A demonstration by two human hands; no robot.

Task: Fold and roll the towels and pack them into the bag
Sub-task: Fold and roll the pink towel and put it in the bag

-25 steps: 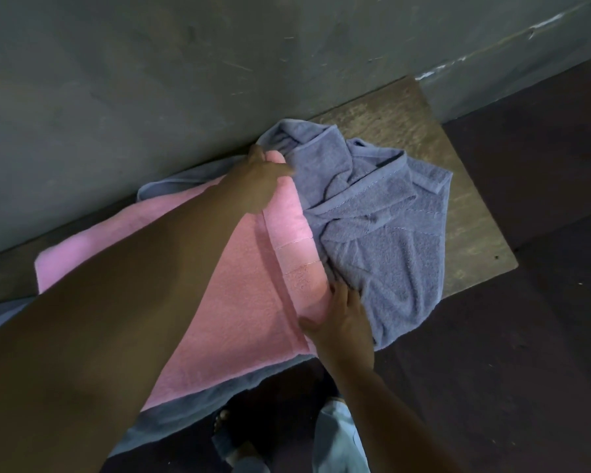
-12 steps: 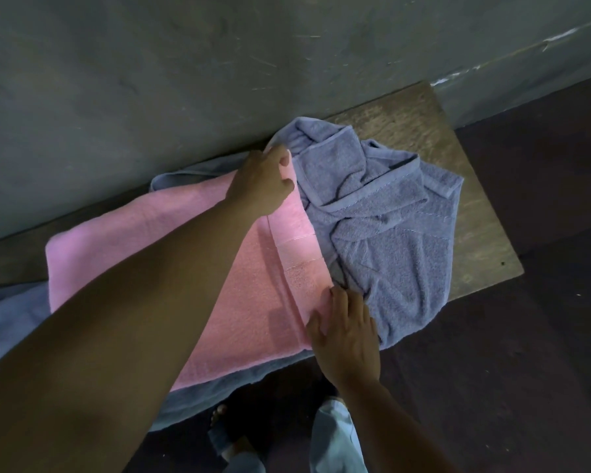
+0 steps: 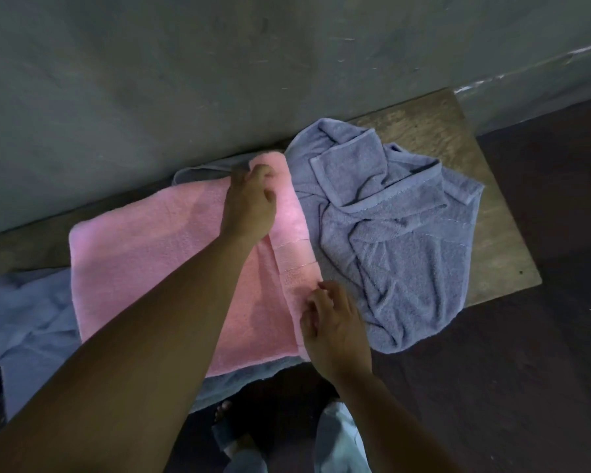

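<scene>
A pink towel (image 3: 144,261) lies folded flat on a wooden table (image 3: 505,254). My left hand (image 3: 249,203) grips its far right corner, fingers curled on the cloth. At the near right edge my right hand (image 3: 335,329) pinches the pink towel with curled fingers. A crumpled grey-blue towel (image 3: 403,240) lies to the right of the pink one. Another pale blue towel (image 3: 31,322) lies under the pink one and hangs off the table's left and front. No bag is in view.
A grey wall (image 3: 219,80) runs right behind the table. Dark floor (image 3: 526,387) lies to the right and in front. My foot (image 3: 226,425) and pale trouser leg (image 3: 338,438) show below the table's front edge.
Both hands went from lying on the pink towel's right edge to curling their fingers onto it. The view shifted slightly, so everything sits further right in the frame.
</scene>
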